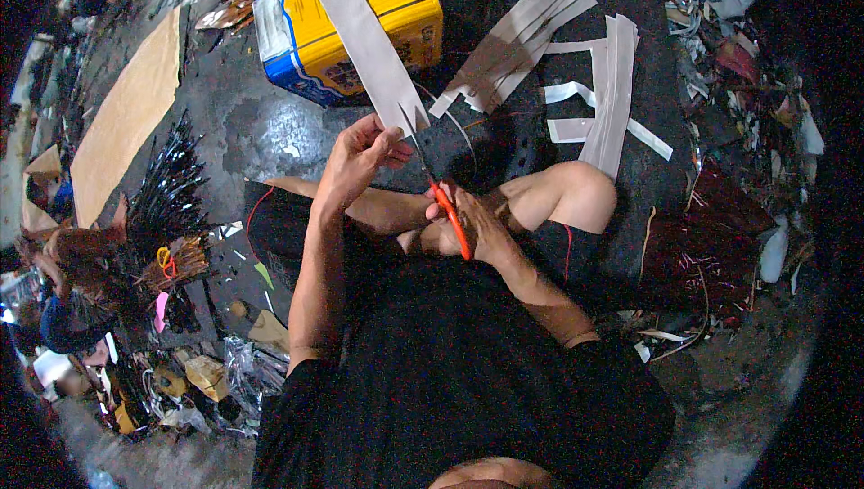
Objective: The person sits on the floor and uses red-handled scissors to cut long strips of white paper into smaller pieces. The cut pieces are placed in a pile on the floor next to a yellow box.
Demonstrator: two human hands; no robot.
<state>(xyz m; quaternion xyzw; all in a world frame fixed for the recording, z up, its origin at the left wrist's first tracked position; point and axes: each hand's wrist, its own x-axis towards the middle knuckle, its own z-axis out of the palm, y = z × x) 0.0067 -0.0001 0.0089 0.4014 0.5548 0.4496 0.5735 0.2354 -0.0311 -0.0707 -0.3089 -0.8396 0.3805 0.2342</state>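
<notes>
A long pale strip of paper or thin card [355, 26] slants from the top edge down to my hands. My left hand [364, 163] pinches its near end between thumb and fingers. In my right hand [477, 224] are scissors [448, 212] with orange handles, their blades pointing up and away to the strip's near end. Slits split that end into pointed tongues, and the blades meet its right side. Whether the blades are parted is too small to tell. The strip passes over a yellow and blue box [396, 17].
Beyond my right knee lie a fanned stack of pale strips [517, 48] and another stack [614, 84] with loose pieces. To the left are a tan sheet [126, 120], a bundle of dark shiny strands [171, 179] and yellow-orange loops [166, 261]. Scraps [207, 376] litter the floor.
</notes>
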